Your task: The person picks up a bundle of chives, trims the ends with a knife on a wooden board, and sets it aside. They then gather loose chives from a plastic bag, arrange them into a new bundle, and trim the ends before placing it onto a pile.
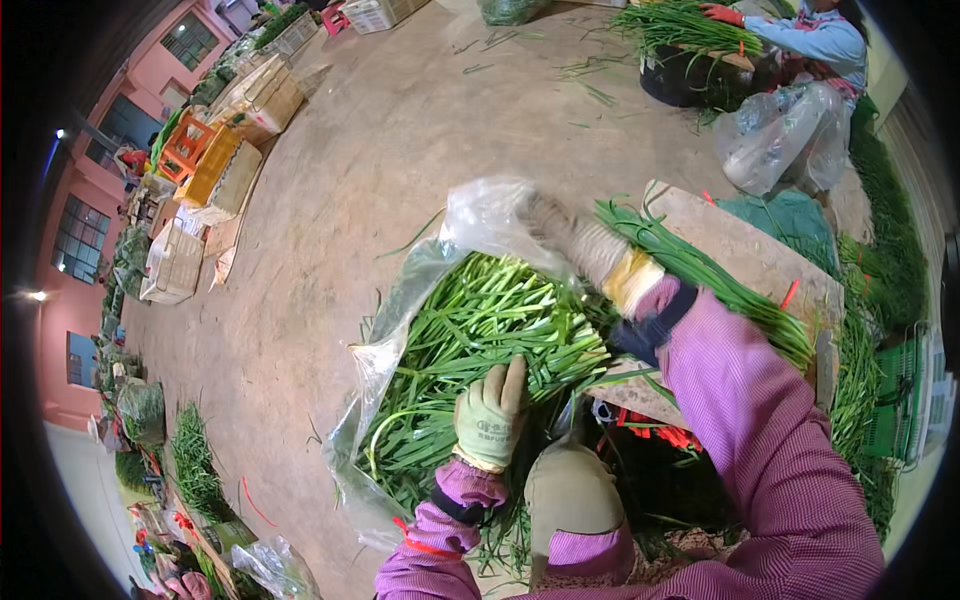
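My left hand (491, 412), in a pale work glove, lies with its fingers resting on the green leafy stalks (502, 322) packed in a large clear plastic bag (379, 360). At the far rim of that bag is my right hand (555, 225), gloved and blurred; its fingers are at the bunched plastic, but whether they grip it I cannot tell. Just right of my right hand, a loose bundle of long green stalks (720, 292) lies across a worn board (750, 247). Red ties (667, 433) show beneath the board's near edge.
Across the floor, a co-worker's red-gloved hand (722, 13) rests on green stalks above a black tub (667, 79). Clear plastic bags (787, 139) lie beyond the board. A green crate (892, 397) stands at right. Pale crates (172, 262) and an orange stool (186, 146) line the left side.
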Motion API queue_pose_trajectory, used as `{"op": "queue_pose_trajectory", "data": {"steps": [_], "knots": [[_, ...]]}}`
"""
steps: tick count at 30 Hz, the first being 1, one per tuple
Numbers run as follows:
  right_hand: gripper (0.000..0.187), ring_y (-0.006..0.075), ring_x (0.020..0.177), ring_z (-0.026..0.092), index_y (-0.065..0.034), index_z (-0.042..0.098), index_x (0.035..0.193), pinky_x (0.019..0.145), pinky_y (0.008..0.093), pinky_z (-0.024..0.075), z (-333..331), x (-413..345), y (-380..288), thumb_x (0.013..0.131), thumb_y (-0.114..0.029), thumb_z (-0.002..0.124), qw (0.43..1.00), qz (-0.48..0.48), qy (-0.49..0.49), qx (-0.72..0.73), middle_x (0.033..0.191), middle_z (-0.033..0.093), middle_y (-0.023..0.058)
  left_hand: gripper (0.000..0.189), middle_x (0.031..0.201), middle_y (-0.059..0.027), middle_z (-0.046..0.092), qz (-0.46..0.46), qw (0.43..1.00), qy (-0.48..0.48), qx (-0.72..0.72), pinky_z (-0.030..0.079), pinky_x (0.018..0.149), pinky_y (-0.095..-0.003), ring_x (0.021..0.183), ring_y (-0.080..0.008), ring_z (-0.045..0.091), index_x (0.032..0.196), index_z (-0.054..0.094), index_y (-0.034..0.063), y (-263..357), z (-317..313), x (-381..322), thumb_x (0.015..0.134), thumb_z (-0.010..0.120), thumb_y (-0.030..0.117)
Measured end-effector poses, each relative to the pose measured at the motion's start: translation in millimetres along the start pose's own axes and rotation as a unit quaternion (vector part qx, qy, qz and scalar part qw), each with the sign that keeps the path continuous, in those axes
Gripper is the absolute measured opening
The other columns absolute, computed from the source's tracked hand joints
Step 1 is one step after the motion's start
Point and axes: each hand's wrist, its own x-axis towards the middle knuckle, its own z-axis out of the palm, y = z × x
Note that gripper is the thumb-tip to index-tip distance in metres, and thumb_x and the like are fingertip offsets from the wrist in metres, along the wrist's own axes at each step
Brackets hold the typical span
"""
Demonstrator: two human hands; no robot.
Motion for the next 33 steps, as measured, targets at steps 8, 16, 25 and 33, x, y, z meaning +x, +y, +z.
{"op": "queue_pose_trajectory", "data": {"steps": [8,16,25,33], "knots": [[0.050,0.0308,0.100,0.063,-0.0048,0.061,0.118,0.089,0.0388,0.0481,22,17,-55,0.098,-0.044,0.038,0.876,-0.115,-0.249,-0.396,0.110,0.066,0.0172,0.082,0.112,-0.0062,0.059,-0.015,1.000,-0.002,0.008,0.047,0.077,-0.0400,0.093,-0.0260,0.059,0.132,0.052,0.0114,-7,-2,-8,0.056,0.080,0.024],[0.043,0.0379,0.098,0.062,-0.0101,0.060,0.121,0.090,0.0431,0.0482,16,-28,-19,0.097,-0.041,0.043,0.862,0.006,-0.280,-0.423,0.110,0.065,0.0189,0.081,0.112,-0.0053,0.059,-0.021,0.999,0.038,0.006,0.046,0.079,-0.0403,0.093,-0.0252,0.058,0.131,0.052,0.0112,-16,-8,-4,0.056,0.081,0.025],[0.028,0.0353,0.103,0.060,-0.0063,0.059,0.115,0.087,0.0412,0.0501,11,-43,14,0.090,-0.011,0.049,0.700,-0.250,-0.452,-0.493,0.114,0.061,0.0166,0.085,0.114,-0.0072,0.059,-0.003,0.998,0.061,-0.013,0.046,0.082,-0.0412,0.099,-0.0266,0.058,0.129,0.054,0.0099,-29,-13,-21,0.050,0.083,0.024],[0.025,0.0335,0.092,0.064,-0.0017,0.063,0.104,0.080,0.0396,0.0508,22,-44,54,0.080,-0.005,0.057,0.810,-0.132,-0.448,-0.356,0.093,0.065,0.0163,0.080,0.113,-0.0072,0.059,0.004,1.000,0.024,-0.020,0.046,0.082,-0.0442,0.097,-0.0293,0.058,0.128,0.054,0.0107,-34,-7,-18,0.055,0.082,0.025]]}}
